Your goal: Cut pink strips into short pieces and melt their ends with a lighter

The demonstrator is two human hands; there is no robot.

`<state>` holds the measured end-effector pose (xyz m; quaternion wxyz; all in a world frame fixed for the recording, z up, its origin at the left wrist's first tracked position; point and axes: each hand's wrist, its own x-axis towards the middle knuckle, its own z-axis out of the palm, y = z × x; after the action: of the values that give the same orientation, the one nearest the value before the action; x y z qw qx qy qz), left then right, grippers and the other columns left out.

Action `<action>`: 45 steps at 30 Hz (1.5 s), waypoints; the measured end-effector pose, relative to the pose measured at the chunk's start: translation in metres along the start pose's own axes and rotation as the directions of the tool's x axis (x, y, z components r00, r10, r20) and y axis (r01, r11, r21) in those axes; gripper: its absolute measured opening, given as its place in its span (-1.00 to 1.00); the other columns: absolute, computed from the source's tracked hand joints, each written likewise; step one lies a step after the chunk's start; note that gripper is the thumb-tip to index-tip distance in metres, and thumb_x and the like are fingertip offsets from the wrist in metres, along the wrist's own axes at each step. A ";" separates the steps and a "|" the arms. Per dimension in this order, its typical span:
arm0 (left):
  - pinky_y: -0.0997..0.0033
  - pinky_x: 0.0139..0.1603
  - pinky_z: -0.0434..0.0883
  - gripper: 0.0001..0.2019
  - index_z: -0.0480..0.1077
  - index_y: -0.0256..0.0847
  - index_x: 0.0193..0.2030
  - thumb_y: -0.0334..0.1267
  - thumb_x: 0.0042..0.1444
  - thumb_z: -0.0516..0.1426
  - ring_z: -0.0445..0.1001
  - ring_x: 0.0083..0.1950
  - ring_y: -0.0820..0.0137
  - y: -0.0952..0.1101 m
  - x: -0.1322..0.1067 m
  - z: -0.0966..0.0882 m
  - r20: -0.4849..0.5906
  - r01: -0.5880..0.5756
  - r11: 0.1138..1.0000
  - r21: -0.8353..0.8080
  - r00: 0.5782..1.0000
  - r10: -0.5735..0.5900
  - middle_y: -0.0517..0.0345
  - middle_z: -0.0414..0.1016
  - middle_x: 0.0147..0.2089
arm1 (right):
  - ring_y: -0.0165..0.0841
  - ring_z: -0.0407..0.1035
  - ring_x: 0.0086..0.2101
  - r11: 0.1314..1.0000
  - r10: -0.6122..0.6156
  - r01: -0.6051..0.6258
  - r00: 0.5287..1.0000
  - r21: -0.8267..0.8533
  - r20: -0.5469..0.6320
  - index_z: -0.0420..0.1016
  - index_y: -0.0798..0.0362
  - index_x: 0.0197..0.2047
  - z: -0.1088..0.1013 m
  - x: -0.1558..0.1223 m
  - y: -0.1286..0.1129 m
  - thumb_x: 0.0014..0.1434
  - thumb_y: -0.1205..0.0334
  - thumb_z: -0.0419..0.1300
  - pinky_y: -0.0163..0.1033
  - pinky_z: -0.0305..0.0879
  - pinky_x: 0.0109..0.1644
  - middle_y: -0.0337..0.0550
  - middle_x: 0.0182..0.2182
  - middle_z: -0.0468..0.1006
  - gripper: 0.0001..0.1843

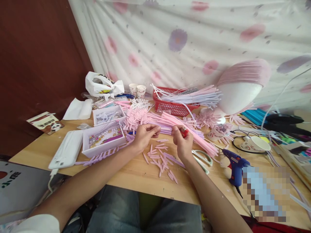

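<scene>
2 bare hands meet over the surface (131, 176). The right hand (182, 140) is closed around 1 small red object (184, 131). The left hand (145, 136) is closed too, thumb against fingertips; whether it pinches a piece is too small to tell. Below them, over 20 loose pink pieces (155, 157) lie scattered, with 1 pair of scissors (205, 158) beside the right wrist and 1 blue glue gun (234, 163) farther right.

2 white boxes stand at left: the front box (97, 151) has beads and coloured gems in it, the back box (94, 119) pale items. 1 red basket (170, 108) holds many pink, white and lilac stems (199, 97). 1 paper cup (213, 136) contains pinkish pieces.
</scene>
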<state>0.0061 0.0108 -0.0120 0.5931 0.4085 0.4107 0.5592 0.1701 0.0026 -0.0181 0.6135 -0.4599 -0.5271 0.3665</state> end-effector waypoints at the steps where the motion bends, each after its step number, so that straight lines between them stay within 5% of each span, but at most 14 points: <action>1: 0.43 -0.29 0.48 -0.54 0.59 -0.29 -0.39 0.09 -0.26 0.46 0.46 -0.40 0.47 -0.001 0.000 0.000 0.001 -0.003 1.000 0.001 1.000 0.003 0.13 0.56 -0.43 | -0.50 0.02 -0.59 1.000 0.005 -0.005 1.000 -0.015 0.022 0.48 0.07 -0.39 0.001 0.000 -0.003 0.16 -0.05 0.31 -0.31 -0.04 -0.53 -0.28 -0.54 0.33 -0.66; 6: 0.40 -0.25 0.48 -0.51 0.59 -0.29 -0.33 0.11 -0.23 0.43 0.48 -0.36 0.42 0.000 0.003 -0.003 0.024 -0.005 0.998 0.062 1.000 0.003 0.09 0.57 -0.39 | -0.45 0.15 -0.56 0.995 0.068 -0.061 0.994 -0.082 0.087 0.56 0.09 -0.42 -0.001 0.006 -0.008 0.06 -0.01 0.35 -0.29 0.05 -0.51 -0.16 -0.51 0.49 -0.69; 10: 0.43 -0.34 0.36 -0.55 0.57 -0.26 -0.27 0.16 0.13 0.17 0.46 -0.34 0.37 0.012 0.010 -0.015 0.033 -0.160 0.902 0.401 0.986 0.161 0.07 0.57 -0.34 | -0.38 0.26 -0.51 0.972 0.171 -0.134 0.966 -0.191 0.193 0.56 0.09 -0.49 -0.013 0.017 -0.003 -0.04 -0.07 0.40 -0.25 0.16 -0.43 -0.15 -0.57 0.49 -0.63; 13: 0.40 -0.35 0.22 -0.59 0.53 -0.25 -0.42 -0.03 0.27 0.04 0.42 -0.38 0.35 0.026 0.014 -0.025 0.113 -0.259 0.520 0.814 0.949 0.295 0.08 0.51 -0.46 | -0.34 0.32 -0.47 0.949 0.213 -0.134 0.940 -0.287 0.266 0.54 0.09 -0.53 -0.018 0.022 0.003 -0.14 -0.08 0.44 -0.20 0.23 -0.33 -0.14 -0.55 0.53 -0.61; 15: 0.36 -0.35 0.16 -0.62 0.53 -0.24 -0.44 -0.12 0.27 0.03 0.43 -0.37 0.31 0.034 0.014 -0.030 0.150 -0.212 0.245 0.946 0.957 0.249 0.03 0.54 -0.44 | -0.32 0.33 -0.47 0.939 0.226 -0.136 0.936 -0.317 0.268 0.54 0.08 -0.53 -0.019 0.023 0.007 -0.15 -0.09 0.43 -0.18 0.24 -0.30 -0.14 -0.54 0.55 -0.61; 17: 0.34 -0.37 0.12 -0.64 0.55 -0.23 -0.42 -0.13 0.25 0.02 0.46 -0.38 0.27 0.041 0.014 -0.033 0.127 -0.139 0.075 0.987 0.982 0.143 -0.03 0.57 -0.42 | -0.31 0.33 -0.46 0.934 0.232 -0.141 0.938 -0.327 0.257 0.54 0.08 -0.52 -0.018 0.022 0.010 -0.13 -0.10 0.40 -0.17 0.24 -0.30 -0.14 -0.53 0.55 -0.62; 19: 0.33 -0.40 0.10 -0.63 0.57 -0.22 -0.42 -0.13 0.24 0.02 0.47 -0.40 0.25 0.047 0.014 -0.037 0.088 -0.088 0.001 0.996 0.994 0.062 -0.07 0.58 -0.42 | -0.30 0.34 -0.46 0.933 0.231 -0.137 0.936 -0.332 0.265 0.55 0.07 -0.51 -0.018 0.022 0.013 -0.10 -0.09 0.38 -0.17 0.24 -0.28 -0.14 -0.52 0.55 -0.64; 26: 0.36 -0.40 0.17 -0.69 0.61 -0.18 -0.41 -0.06 0.15 0.13 0.51 -0.38 0.26 0.059 0.014 -0.044 0.174 -0.174 0.004 0.985 0.981 -0.089 0.01 0.60 -0.43 | -0.28 0.36 -0.43 0.930 0.235 -0.142 0.939 -0.339 0.250 0.59 0.08 -0.48 -0.018 0.022 0.020 -0.11 -0.09 0.39 -0.16 0.28 -0.25 -0.14 -0.49 0.58 -0.64; 30: 0.34 -0.36 0.27 -0.68 0.62 -0.20 -0.41 -0.01 0.10 0.18 0.55 -0.35 0.18 0.055 0.007 -0.034 0.156 -0.174 -0.099 0.980 0.974 -0.166 -0.08 0.62 -0.39 | -0.28 0.38 -0.43 0.932 0.241 -0.144 0.931 -0.333 0.274 0.60 0.09 -0.46 -0.020 0.024 0.019 -0.12 -0.07 0.40 -0.16 0.30 -0.24 -0.12 -0.48 0.59 -0.64; 39: 0.24 -0.25 0.37 -0.76 0.64 -0.24 -0.36 -0.26 0.13 0.13 0.61 -0.22 0.02 0.034 0.001 -0.026 0.215 -0.228 -0.174 0.958 0.972 -0.094 -0.26 0.63 -0.32 | -0.27 0.37 -0.42 0.922 0.213 -0.083 0.924 -0.379 0.317 0.63 0.08 -0.43 -0.021 0.025 0.022 -0.09 -0.03 0.37 -0.18 0.28 -0.26 -0.16 -0.50 0.58 -0.68; 45: 0.28 -0.25 0.34 -0.72 0.63 -0.23 -0.30 -0.24 0.21 0.08 0.58 -0.26 0.12 0.046 0.002 -0.026 0.197 -0.199 -0.079 0.977 0.980 -0.028 -0.18 0.64 -0.29 | -0.20 0.43 -0.39 0.893 0.186 -0.019 0.925 -0.450 0.332 0.66 0.03 -0.43 -0.021 0.024 0.023 -0.02 0.09 0.29 -0.15 0.30 -0.21 -0.14 -0.50 0.61 -0.80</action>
<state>-0.0334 0.0150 0.0223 0.0972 0.7788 0.6142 0.0822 0.1956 0.0283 -0.0325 0.3645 -0.5372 -0.6753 0.3499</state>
